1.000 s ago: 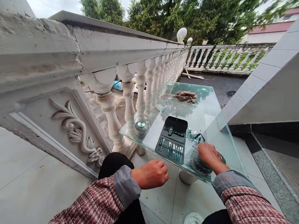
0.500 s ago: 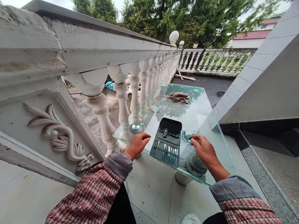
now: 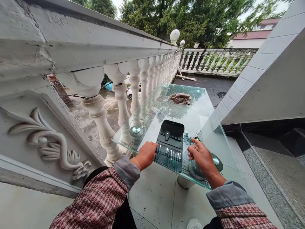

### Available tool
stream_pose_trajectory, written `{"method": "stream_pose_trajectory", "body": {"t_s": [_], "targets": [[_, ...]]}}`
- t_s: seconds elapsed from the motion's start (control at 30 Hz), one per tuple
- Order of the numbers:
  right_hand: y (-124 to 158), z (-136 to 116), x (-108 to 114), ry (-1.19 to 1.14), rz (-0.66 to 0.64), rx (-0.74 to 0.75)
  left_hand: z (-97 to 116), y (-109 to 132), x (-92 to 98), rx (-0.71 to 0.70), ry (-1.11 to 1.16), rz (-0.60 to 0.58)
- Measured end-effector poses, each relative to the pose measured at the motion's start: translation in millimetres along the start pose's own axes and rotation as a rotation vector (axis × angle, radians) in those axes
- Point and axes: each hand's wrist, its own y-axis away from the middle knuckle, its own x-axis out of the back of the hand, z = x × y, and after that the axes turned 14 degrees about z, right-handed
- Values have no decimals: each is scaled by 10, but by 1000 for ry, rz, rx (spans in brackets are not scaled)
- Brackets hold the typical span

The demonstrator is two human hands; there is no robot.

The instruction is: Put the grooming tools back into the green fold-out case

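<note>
A black manicure case (image 3: pixel 170 145) lies unfolded on the glass table (image 3: pixel 147 127). Several slim metal tools (image 3: pixel 173 159) sit in a row in its near half, and a nail clipper (image 3: pixel 167 135) is in the far half. My left hand (image 3: pixel 146 155) is closed at the case's left edge, its fingertips on that edge. Just right of the case is my right hand (image 3: pixel 202 156), thumb and fingers pinched together; whatever they hold is too small to make out. Beyond its fingers lies a small pile of loose metal tools (image 3: pixel 188 138), partly covered by the hand.
A crumpled brown cloth (image 3: pixel 180 98) rests on the far part of the table. Round metal-topped supports (image 3: pixel 136 130) show under the glass. A white balustrade (image 3: pixel 100 117) runs along the left, and a tiled wall (image 3: pixel 252 73) slants up on the right.
My left hand has moved right to the case's edge. My right hand has drawn back from the loose tools, slightly left towards the case. The view has shifted a little.
</note>
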Motion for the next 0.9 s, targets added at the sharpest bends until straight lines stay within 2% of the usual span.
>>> {"method": "stream_pose_trajectory", "body": {"t_s": [0.13, 0.3, 0.67, 0.9], "targets": [[5, 53, -91, 13, -52, -11, 22, 13, -32, -29, -39, -37], [-47, -24, -176, 64, -121, -22, 4, 33, -86, -57, -59, -45], [46, -64, 0, 73, -155, -62, 23, 104, -47, -106, -99, -59], [80, -140, -101, 72, -179, -80, 114, 153, -48, -180, -140, -72]]}}
